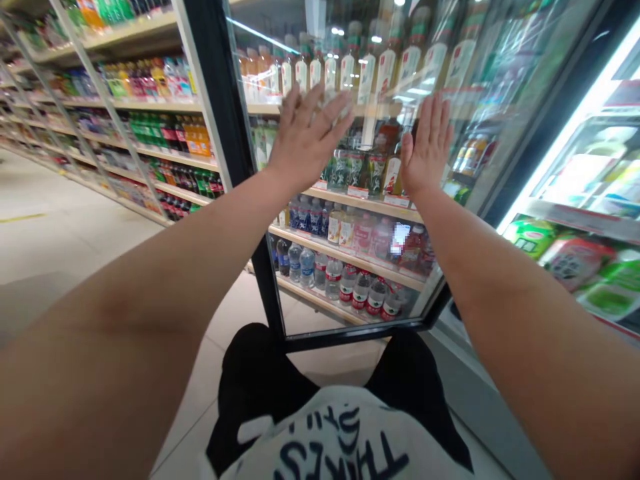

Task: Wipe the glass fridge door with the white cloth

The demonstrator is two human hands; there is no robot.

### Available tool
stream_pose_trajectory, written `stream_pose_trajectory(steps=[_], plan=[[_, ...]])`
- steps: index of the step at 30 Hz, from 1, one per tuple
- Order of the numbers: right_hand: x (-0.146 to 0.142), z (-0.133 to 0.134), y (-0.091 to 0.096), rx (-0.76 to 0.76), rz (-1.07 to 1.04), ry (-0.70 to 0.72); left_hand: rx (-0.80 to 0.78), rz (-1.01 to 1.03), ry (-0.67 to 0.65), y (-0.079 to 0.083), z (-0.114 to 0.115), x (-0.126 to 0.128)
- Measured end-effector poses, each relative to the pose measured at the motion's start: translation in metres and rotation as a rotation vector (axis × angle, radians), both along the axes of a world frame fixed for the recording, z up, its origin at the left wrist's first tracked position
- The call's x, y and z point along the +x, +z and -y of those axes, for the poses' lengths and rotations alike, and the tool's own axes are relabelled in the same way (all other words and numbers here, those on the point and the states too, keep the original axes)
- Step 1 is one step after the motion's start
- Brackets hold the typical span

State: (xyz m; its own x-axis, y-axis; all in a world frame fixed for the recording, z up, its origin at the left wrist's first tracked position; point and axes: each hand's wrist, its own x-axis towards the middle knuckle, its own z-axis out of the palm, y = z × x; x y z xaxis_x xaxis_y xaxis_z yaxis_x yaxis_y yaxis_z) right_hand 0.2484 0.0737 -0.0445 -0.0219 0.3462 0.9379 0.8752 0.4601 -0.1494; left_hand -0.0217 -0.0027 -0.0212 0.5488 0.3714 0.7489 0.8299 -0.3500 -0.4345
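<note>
A glass door (350, 230) with a black frame stands in front of me, swung out from a lit fridge. My left hand (310, 130) is raised before its upper part, fingers spread and holding nothing. To the right, my right hand (427, 147) is held up with fingers stretched out and close together, also holding nothing. Both palms face the pane; whether they touch it I cannot tell for certain. Through the glass, tall bottles with white labels (367, 70) and shorter dark-green bottles (355, 167) show behind the hands.
Lower shelves behind the glass hold water bottles (307, 267) and pink drinks (364, 230). On the right, the open fridge's shelf (590, 217) bears green and red packages (575, 257). Drink shelves (165, 107) line the left, beside a pale tiled floor (60, 220). My knees flank the door's lower edge.
</note>
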Motion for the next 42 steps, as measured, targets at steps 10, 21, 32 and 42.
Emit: stream_pose_trajectory(steps=[10, 21, 32, 42], plan=[[-0.001, 0.002, 0.0, -0.011, 0.009, 0.014, 0.051, -0.008, -0.016, 0.017, 0.0, -0.012], [0.0, -0.001, -0.002, -0.008, 0.016, -0.03, 0.083, -0.108, -0.006, 0.007, 0.004, 0.0], [0.001, -0.001, -0.001, -0.045, 0.018, -0.002, -0.032, -0.115, -0.054, 0.001, -0.001, 0.013], [0.001, 0.002, -0.003, -0.004, 0.046, -0.032, -0.115, -0.328, -0.097, -0.021, -0.003, 0.011]])
